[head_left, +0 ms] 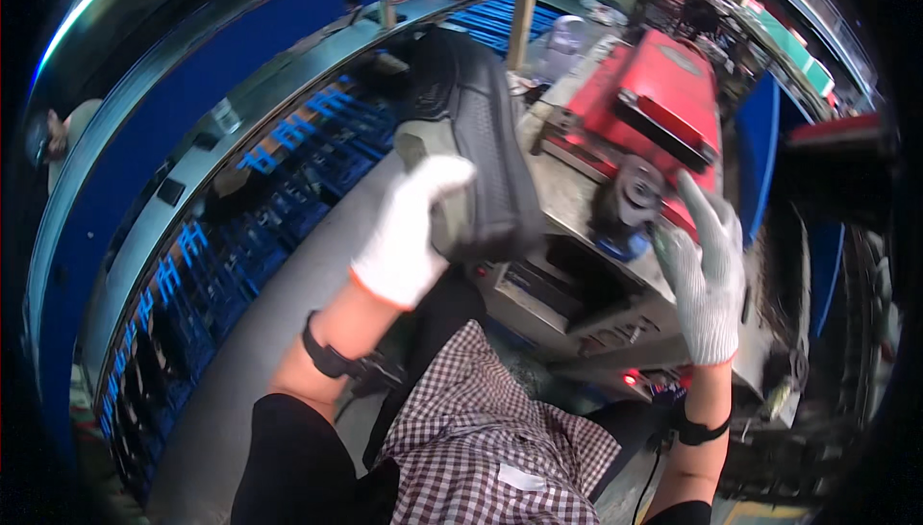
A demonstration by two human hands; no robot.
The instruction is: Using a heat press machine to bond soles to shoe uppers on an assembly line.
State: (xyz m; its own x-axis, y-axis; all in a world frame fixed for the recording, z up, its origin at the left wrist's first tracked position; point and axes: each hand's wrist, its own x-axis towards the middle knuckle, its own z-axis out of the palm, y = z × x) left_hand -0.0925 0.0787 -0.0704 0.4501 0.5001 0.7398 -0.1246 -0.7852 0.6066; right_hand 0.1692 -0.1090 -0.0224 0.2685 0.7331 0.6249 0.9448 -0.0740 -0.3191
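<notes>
My left hand (pixel 409 227), in a white work glove, grips a long black ribbed rubber piece (pixel 481 140) by its near end and holds it up in the air. My right hand (pixel 707 270), also gloved, rests with fingers spread on the edge of a grey metal machine (pixel 577 275), close to a round dark wheel (pixel 635 193). Nothing is in the right hand. Black straps ring both wrists. A red machine block (pixel 663 92) stands behind the wheel.
Blue crates (pixel 288 188) line a long conveyor rack on the left, beside a grey floor aisle (pixel 260 352). A blue wall (pixel 192 112) runs behind them. Another person (pixel 58 140) is at the far left. A checked shirt (pixel 481 438) fills the lower middle.
</notes>
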